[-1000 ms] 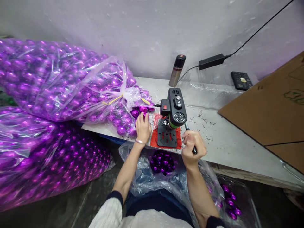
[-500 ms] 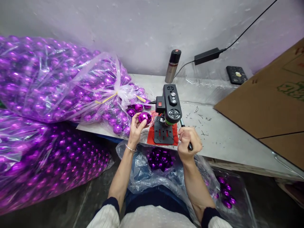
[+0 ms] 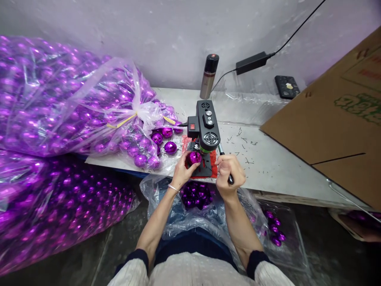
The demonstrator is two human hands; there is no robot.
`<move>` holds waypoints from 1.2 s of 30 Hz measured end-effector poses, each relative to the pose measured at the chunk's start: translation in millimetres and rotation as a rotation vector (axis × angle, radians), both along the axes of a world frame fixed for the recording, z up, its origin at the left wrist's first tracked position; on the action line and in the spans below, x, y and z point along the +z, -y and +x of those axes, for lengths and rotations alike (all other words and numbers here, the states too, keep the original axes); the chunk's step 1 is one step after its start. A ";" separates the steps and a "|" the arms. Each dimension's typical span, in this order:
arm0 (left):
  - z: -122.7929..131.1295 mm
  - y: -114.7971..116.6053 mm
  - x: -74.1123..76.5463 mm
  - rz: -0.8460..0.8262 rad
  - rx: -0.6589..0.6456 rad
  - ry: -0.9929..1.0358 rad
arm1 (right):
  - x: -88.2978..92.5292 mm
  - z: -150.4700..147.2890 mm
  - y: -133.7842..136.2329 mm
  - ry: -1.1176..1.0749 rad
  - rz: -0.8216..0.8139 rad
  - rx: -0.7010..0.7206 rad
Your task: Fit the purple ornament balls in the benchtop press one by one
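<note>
A small black bench drill press [image 3: 205, 129] stands on a red mat at the near edge of the white table [image 3: 268, 167]. My left hand [image 3: 183, 171] is closed round a shiny purple ball [image 3: 194, 157] and holds it on the press's black base plate, under the head. My right hand [image 3: 228, 172] is a fist wrapped round the press's black lever handle [image 3: 224, 159]. Several loose purple balls [image 3: 170, 147] lie on the table just left of the press.
Big clear bags of purple balls [image 3: 65, 103] fill the left side. An open plastic bag with balls [image 3: 196, 194] sits in my lap, another bag of balls [image 3: 275, 230] at lower right. A metal flask [image 3: 208, 75], power adapter [image 3: 251, 62], cardboard sheet [image 3: 327, 123] stand behind.
My left hand picked a purple ball from the pile at the left and carried it right, onto the press base under the head. My right hand stayed on the lever.
</note>
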State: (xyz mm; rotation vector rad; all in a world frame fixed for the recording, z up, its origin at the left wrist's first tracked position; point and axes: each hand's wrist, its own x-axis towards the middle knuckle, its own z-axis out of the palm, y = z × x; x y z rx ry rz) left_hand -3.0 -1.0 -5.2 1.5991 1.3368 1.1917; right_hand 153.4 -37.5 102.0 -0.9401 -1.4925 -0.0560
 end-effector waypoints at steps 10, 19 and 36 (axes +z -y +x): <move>3.3 -6.4 4.1 0.184 -0.075 -0.197 | 2.4 0.6 1.3 0.023 0.010 -0.006; 15.7 -9.1 -14.3 0.207 -0.025 -0.151 | -3.1 1.1 1.2 -0.001 0.002 0.012; 15.3 -6.8 -18.2 0.223 -0.014 -0.167 | -54.4 -6.9 -11.4 -0.108 0.170 -0.049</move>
